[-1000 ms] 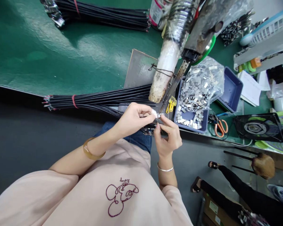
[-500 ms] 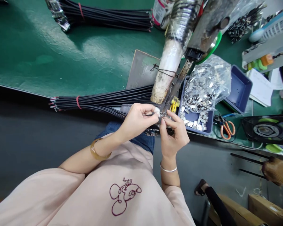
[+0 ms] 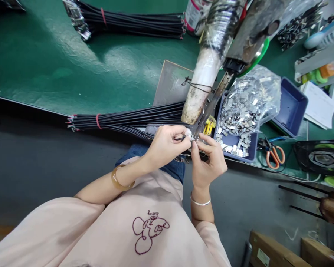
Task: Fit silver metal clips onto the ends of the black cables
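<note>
My left hand (image 3: pixel 164 146) is closed in a pinch round the end of a thin black cable (image 3: pixel 180 139), its thumb tip wrapped in white. My right hand (image 3: pixel 208 159) pinches a small metal clip (image 3: pixel 195 138) against that cable end. Both hands meet at the table's front edge, just below the tip of a plastic-wrapped machine arm (image 3: pixel 203 74). A bundle of black cables (image 3: pixel 128 120) tied with a red band lies to the left of my hands. A blue tray (image 3: pixel 235 142) holding several metal clips sits right of my hands.
A second cable bundle (image 3: pixel 133 20) lies at the back of the green table (image 3: pixel 58 63). A bag of clips (image 3: pixel 247 100), another blue tray (image 3: pixel 289 107), orange-handled scissors (image 3: pixel 274 154) and a black fan (image 3: pixel 320 157) stand at the right. Cardboard boxes (image 3: pixel 278 252) sit on the floor.
The view has shifted, so everything sits further right and lower in the frame. My hands have stayed together on the cable end and clip. The other person's legs have left the view.
</note>
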`<state>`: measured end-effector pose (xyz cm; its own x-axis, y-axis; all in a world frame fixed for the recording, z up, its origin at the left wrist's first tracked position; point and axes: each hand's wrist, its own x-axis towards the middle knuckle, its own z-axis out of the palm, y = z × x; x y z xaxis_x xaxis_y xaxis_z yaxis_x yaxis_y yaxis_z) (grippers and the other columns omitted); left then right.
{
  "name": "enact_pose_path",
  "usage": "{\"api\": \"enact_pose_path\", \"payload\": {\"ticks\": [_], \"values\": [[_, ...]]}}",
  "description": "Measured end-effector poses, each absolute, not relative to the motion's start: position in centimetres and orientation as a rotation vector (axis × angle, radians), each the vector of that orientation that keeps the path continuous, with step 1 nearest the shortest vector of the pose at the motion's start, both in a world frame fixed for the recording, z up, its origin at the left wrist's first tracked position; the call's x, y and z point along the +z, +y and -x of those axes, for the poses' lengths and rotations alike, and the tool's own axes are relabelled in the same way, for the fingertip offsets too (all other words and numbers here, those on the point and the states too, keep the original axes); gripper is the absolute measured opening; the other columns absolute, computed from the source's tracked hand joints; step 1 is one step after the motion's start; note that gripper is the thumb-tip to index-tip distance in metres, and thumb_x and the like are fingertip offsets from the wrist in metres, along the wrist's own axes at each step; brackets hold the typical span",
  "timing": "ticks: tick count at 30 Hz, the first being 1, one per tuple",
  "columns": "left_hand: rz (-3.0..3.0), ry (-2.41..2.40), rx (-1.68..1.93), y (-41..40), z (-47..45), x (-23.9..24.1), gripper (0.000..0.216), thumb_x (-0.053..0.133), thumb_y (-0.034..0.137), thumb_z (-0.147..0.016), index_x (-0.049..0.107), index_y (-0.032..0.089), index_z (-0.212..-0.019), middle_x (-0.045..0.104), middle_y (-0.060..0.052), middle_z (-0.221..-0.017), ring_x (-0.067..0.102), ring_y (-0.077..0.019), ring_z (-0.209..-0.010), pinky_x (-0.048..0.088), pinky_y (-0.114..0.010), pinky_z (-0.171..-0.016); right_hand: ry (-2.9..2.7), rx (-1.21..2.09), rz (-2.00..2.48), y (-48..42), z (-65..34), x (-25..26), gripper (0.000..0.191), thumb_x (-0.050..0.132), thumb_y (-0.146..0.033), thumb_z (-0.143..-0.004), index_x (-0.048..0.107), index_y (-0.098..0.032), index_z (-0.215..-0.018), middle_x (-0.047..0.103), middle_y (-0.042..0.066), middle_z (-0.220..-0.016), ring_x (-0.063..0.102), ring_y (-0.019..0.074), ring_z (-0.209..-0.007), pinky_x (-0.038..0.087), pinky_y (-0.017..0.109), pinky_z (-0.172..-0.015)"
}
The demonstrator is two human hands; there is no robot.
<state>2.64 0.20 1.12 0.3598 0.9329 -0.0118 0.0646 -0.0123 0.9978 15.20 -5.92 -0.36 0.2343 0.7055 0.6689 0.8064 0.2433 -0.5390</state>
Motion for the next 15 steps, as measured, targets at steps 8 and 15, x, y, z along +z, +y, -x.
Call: {"api": "enact_pose_path", "payload": {"ticks": [8,15], "values": [[-1.473,0.953,0.910,0.1,-2.4,1.3,0.017,0.058,0.017,-0.079,0.058,0.012,-0.063,0.030,0.007,-0.056,0.023,-0.0054,-0.054,0.020,-0.020,-0.048,-1.553,-0.190,1.472,-6.3,-15.2,-0.4,0.012,0.073,-0.012,-0.083,0.066,-0.020,-0.087,0.077,0.004,-0.106,0.076,0.0155,-0.092,0.063,0.029,-0.082],[-1.503,0.972,0.866,-0.1,-2.2,1.4,0.015,0.057,0.015,-0.077,0.059,0.013,-0.063,0.029,0.006,-0.057,0.023,-0.0060,-0.055,0.021,-0.021,-0.050,-1.195,-0.130,1.252,-7.4,-16.1,0.7,0.007,0.066,-0.023,-0.090,0.070,-0.023,-0.096,0.063,-0.007,-0.060,0.055,0.0076,-0.037,0.047,0.022,-0.038]]}}
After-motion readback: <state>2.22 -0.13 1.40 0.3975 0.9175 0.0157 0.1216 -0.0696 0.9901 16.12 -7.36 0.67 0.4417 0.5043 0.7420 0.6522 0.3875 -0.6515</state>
